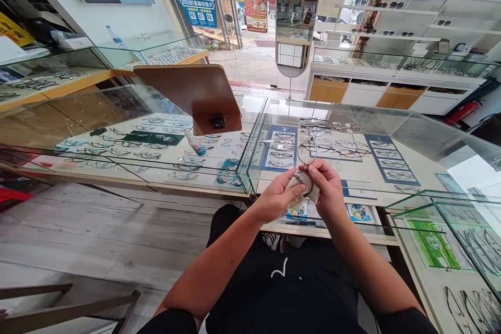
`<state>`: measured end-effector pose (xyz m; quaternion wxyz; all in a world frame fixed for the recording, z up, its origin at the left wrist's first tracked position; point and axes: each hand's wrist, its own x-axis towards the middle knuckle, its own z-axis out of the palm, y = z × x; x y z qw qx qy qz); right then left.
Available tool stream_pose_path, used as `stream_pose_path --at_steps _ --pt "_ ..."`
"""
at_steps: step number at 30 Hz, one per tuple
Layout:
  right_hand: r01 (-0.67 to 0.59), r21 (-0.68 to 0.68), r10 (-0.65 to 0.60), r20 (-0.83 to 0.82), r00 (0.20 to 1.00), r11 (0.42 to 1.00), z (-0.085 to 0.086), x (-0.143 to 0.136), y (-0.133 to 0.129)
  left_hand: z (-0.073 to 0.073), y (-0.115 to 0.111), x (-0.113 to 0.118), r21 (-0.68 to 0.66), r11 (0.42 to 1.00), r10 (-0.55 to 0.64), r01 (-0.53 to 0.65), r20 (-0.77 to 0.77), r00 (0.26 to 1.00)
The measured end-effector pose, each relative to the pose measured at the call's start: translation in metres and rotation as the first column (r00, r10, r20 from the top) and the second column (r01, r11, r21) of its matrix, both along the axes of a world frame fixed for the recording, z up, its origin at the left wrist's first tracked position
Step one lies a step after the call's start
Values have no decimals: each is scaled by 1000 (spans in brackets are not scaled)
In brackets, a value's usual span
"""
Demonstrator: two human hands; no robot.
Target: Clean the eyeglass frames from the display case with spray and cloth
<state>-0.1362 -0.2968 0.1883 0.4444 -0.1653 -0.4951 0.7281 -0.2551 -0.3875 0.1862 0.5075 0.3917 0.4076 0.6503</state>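
Observation:
Both my hands meet above the glass counter, in front of my chest. My left hand (278,195) is closed on a light cloth (310,193) with a dark patterned edge, its thumb pressed over the folds. Beside it, my right hand (326,182) pinches a thin-rimmed pair of glasses (307,151), one round lens of which stands up above my fingertips. The cloth is wrapped about the lower part of the glasses, so that part is hidden.
Glass display cases (250,167) with rows of eyeglasses span the front and right. A brown mirror or stand (195,91) and a small spray bottle (194,143) are on the left case. A standing mirror (297,15) is beyond.

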Motion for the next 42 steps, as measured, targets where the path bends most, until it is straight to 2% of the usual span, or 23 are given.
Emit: stream_pose_path --at_steps 7,13,15,21,23,27,30,33,37,42 --pt "-26 26 25 16 1000 999 -4 0 -7 -7 8 13 -2 995 100 -100 86 991" --pt "-16 -7 16 54 998 1000 -1 5 -3 -2 1 0 -24 996 -79 84 149 986" --pt "-14 1 13 59 998 1000 0 4 -5 -1 1 1 -26 995 -91 97 166 982" --pt "4 54 -5 19 1000 999 1 0 -11 -6 9 15 -23 996 93 -90 139 986" --pt "10 27 -10 32 999 1000 2 2 -10 -4 9 13 -43 998 57 -51 154 987" --pt "15 -74 -10 68 998 997 4 6 -4 -1 5 2 -23 994 -103 109 175 979" --pt "2 -102 4 57 998 995 2 5 -4 -2 3 0 -37 991 -123 130 151 981" --pt "-12 -81 17 72 997 997 -4 1 -8 -6 7 4 -50 996 -69 77 145 987" --pt "43 -5 -43 25 999 999 -9 -5 -12 -8 12 7 -64 996 60 -54 94 994" --pt "69 -97 -70 -12 997 993 0 -6 -7 -3 10 -1 -26 992 121 -121 -9 993"
